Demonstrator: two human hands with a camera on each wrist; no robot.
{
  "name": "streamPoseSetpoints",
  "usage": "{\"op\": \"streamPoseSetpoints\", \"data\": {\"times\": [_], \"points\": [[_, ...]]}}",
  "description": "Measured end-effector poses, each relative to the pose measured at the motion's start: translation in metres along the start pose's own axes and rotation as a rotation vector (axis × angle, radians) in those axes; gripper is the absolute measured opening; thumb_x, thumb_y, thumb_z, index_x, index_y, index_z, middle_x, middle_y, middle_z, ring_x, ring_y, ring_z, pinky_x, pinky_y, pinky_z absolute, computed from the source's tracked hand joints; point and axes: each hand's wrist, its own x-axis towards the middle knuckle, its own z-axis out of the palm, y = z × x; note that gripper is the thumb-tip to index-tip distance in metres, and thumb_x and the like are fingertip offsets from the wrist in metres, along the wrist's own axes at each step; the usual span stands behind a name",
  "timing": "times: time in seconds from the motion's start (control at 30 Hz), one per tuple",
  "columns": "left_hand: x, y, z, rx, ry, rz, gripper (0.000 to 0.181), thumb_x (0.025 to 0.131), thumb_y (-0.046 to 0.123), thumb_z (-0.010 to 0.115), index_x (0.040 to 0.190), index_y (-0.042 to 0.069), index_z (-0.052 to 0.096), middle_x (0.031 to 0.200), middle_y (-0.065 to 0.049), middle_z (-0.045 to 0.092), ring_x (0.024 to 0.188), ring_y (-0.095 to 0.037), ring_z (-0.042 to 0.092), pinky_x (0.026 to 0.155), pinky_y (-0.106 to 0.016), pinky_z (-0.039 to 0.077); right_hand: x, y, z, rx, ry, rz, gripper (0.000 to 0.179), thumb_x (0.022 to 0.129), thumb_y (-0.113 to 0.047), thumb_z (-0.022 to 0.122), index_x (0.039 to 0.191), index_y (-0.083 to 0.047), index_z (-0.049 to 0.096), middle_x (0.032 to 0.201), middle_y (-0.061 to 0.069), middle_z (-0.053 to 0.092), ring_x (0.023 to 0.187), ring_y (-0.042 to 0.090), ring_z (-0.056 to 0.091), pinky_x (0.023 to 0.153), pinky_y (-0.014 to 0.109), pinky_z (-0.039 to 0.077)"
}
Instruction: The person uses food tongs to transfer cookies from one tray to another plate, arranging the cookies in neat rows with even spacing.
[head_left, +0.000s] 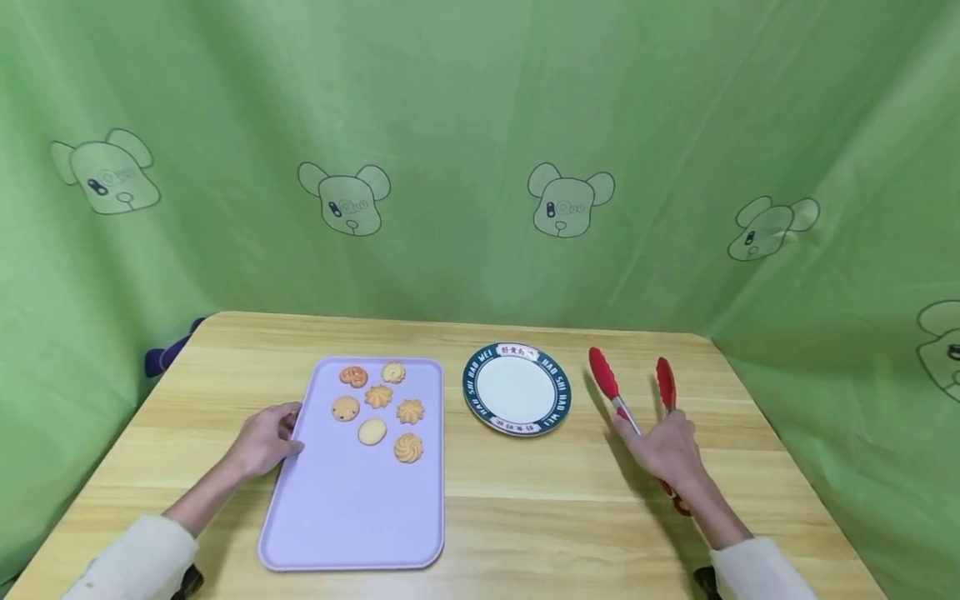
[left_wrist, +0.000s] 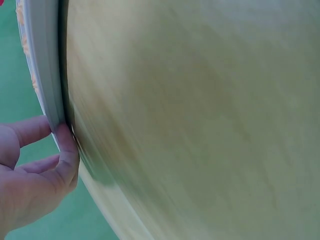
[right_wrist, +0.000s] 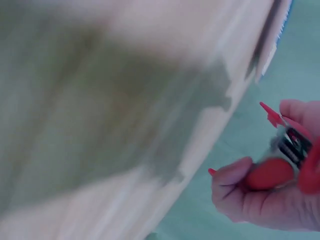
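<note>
Your L grip [head_left: 262, 442] is pinching the L rim of the lavender tray [head_left: 352, 517]; the L wrist cam shows digits on both sides of that edge. Tray's on the wood-grain counter [head_left: 525, 525], long sides running away from you; can't tell if the pinched edge is lifted at all. Its far half carries 7 cookies, approx L to R: round cookie w/ small holes [head_left: 345, 408], pretzel-shaped cookie [head_left: 354, 377], smooth oval cookie [head_left: 372, 432], flower-shaped cookie [head_left: 378, 396], ring-like cookie [head_left: 393, 372], swirl cookie [head_left: 408, 448], then star-like cookie [head_left: 410, 411] a bit beyond the swirl one. Next, just R of the tray & not touching it: a round plate [head_left: 517, 389], white ctr, dark green band w/ white lettering. Past that, w/ a gap btwn, you've got the red-and-metal tongs [head_left: 622, 410]. Your R grip [head_left: 666, 450] is wrapped round them abt mid-length, red heads spread well apart & pointing to the far side, a red end poking out on your side of the grip. R wrist cam has a shadow on the counter nr the tongs. Behind it all, full width: green curtain [head_left: 457, 275] w/ outlined animal heads.
</note>
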Motion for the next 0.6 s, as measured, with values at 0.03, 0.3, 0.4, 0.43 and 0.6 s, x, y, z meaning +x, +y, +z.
{"op": "streamPoseSetpoints", "data": {"times": [0.03, 0.3, 0.4, 0.43, 0.6], "points": [[0.000, 0.000, 0.000, -0.003, -0.005, -0.005, 0.066, 0.074, -0.005, 0.068, 0.131, -0.020, 0.038, 0.105, -0.028, 0.058, 0.088, -0.029, 0.062, 0.069, -0.032, 0.057, 0.001, -0.001, -0.003, 0.000, 0.020, -0.007, 0.109, 0.081, -0.068, 0.053, 0.125, 0.026, 0.023, 0.097, 0.034, 0.040, 0.067, 0.030, 0.049, 0.047, 0.032, 0.042], [0.001, -0.005, -0.003, -0.023, -0.042, 0.001, 0.073, 0.072, -0.001, 0.074, 0.134, -0.017, 0.039, 0.103, -0.021, 0.057, 0.084, -0.022, 0.060, 0.067, -0.029, 0.054, 0.012, -0.014, -0.020, 0.016, 0.088, -0.087, 0.097, 0.076, -0.072, 0.057, 0.116, 0.015, 0.039, 0.099, 0.027, 0.050, 0.078, 0.032, 0.053, 0.054, 0.032, 0.043], [0.001, -0.006, -0.004, -0.032, -0.054, 0.004, 0.075, 0.072, 0.000, 0.075, 0.135, -0.015, 0.039, 0.102, -0.019, 0.057, 0.083, -0.020, 0.059, 0.067, -0.027, 0.053, 0.015, -0.022, -0.025, 0.022, 0.071, -0.111, 0.092, 0.075, -0.072, 0.058, 0.110, 0.011, 0.041, 0.092, 0.021, 0.048, 0.071, 0.027, 0.051, 0.050, 0.030, 0.040], [0.001, -0.007, -0.004, -0.034, -0.056, 0.006, 0.075, 0.071, 0.000, 0.075, 0.135, -0.015, 0.039, 0.102, -0.019, 0.057, 0.082, -0.019, 0.059, 0.066, -0.027, 0.053, 0.017, -0.025, -0.026, 0.020, 0.067, -0.123, 0.091, 0.075, -0.072, 0.058, 0.109, 0.010, 0.042, 0.090, 0.019, 0.048, 0.069, 0.025, 0.050, 0.049, 0.029, 0.040], [0.001, -0.007, -0.006, -0.046, -0.060, 0.006, 0.076, 0.069, -0.001, 0.077, 0.135, -0.014, 0.040, 0.101, -0.018, 0.057, 0.081, -0.019, 0.059, 0.065, -0.026, 0.052, 0.020, -0.041, -0.025, -0.020, 0.067, -0.253, 0.080, 0.074, -0.070, 0.062, 0.101, 0.003, 0.049, 0.084, 0.015, 0.050, 0.069, 0.023, 0.049, 0.051, 0.028, 0.038]]}}
